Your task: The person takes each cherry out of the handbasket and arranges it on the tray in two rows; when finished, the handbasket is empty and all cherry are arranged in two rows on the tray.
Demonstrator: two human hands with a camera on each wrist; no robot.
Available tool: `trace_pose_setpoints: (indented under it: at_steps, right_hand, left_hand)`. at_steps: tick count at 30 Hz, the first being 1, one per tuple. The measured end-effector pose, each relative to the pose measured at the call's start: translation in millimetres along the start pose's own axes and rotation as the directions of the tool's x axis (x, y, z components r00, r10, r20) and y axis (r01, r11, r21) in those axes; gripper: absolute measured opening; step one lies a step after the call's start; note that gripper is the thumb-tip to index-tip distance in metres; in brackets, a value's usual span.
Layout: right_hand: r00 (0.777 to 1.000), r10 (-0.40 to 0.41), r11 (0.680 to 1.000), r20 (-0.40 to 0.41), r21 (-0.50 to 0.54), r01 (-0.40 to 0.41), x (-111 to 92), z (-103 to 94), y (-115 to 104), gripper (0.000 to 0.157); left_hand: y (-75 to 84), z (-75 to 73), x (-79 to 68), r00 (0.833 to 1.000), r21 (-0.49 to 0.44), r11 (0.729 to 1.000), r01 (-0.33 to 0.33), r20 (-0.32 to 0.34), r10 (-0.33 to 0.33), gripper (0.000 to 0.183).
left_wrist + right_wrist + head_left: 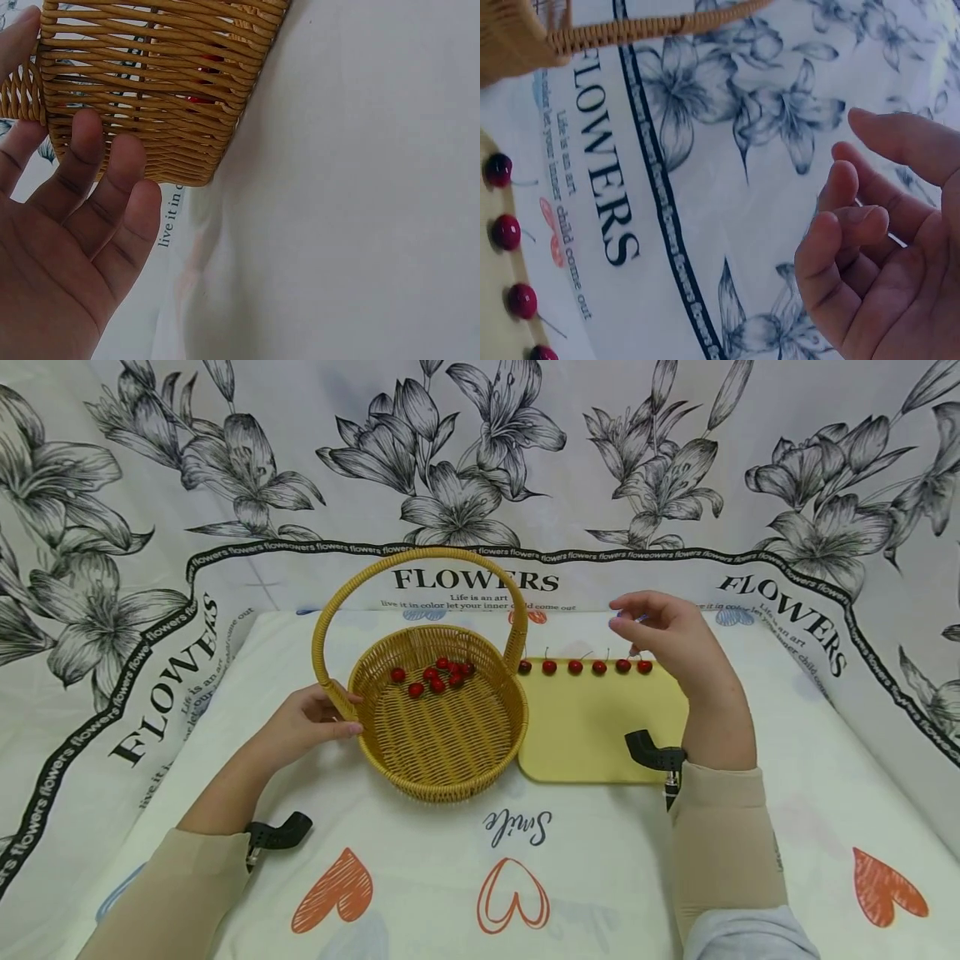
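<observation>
A round woven basket (435, 743) with a tall arched handle stands left of centre in the head view. Several red cherries (437, 685) lie in its back half. My left hand (303, 722) pinches the basket at the base of its handle on the left side, its other fingers spread along the wicker wall (157, 97). Along the back edge of a yellow board (592, 727) runs a row of cherries (599, 667) with stems. Above the right end of that row hovers my right hand (667, 635), fingers loosely bent and holding nothing.
The board lies flat, close against the basket's right side. A white cloth (420, 860) printed with hearts and the word Smile covers the table. Behind it rises a flower-printed sheet (570, 518) with a black lettered band.
</observation>
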State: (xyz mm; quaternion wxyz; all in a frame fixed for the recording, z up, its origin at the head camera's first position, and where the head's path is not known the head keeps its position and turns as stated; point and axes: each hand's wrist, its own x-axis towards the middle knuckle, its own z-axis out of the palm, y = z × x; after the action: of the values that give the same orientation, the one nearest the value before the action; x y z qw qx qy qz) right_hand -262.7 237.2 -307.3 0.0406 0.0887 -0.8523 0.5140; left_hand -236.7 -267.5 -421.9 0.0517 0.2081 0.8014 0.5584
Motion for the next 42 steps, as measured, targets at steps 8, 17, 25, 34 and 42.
trace_pose_setpoints:
  at_steps: [8,17,25,34,42]
  right_hand:
    - [0.968,-0.063,0.991,0.243,0.127,0.033,-4.2,43.3,-28.3,0.025]
    - [0.880,-0.207,0.976,0.427,0.147,0.157,6.6,100.5,-58.5,0.020]
    - [0.829,-0.152,0.978,0.538,-0.037,0.203,56.2,169.0,-82.9,0.026]
    - [0.727,0.038,0.803,0.685,-0.455,0.386,96.4,251.2,-80.5,0.032]
    - [0.717,0.033,0.568,0.696,-0.603,0.560,97.1,277.5,-61.0,0.022]
  left_hand:
    - [4.3,1.3,-2.4,1.000,-0.004,1.000,0.004,-0.005,-0.004,0.038]
    - [7.8,-2.1,-3.8,1.000,0.034,0.999,0.027,-0.013,-0.027,0.039]
    - [10.0,-0.4,-2.5,0.999,0.015,0.999,0.049,0.001,-0.049,0.038]
    - [3.7,1.4,-5.5,0.999,-0.003,0.999,0.039,0.006,-0.039,0.037]
    - [2.6,-1.1,-4.6,1.000,0.021,1.000,0.021,-0.002,-0.021,0.037]
